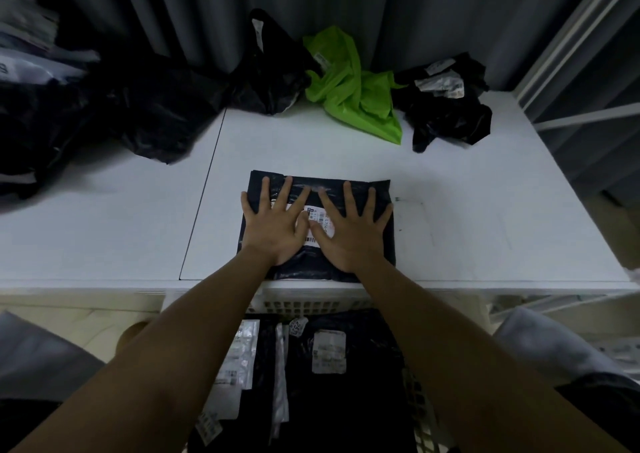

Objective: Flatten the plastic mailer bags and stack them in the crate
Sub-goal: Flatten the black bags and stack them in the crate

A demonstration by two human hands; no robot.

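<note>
Both bare forearms reaching forward from bottom corners, converging toward centre. Left hand (pixel 275 225) palm down, fingers straight and spread, pointing away. Right hand (pixel 351 232) same: flat, fingers fanned. Thumbs angled inward, tips nearly meeting between the hands. No grip formed; wrists roughly level.

Black mailer (pixel 367 189), white label (pixel 320 225); lime-green bag (pixel 349 88)
</note>
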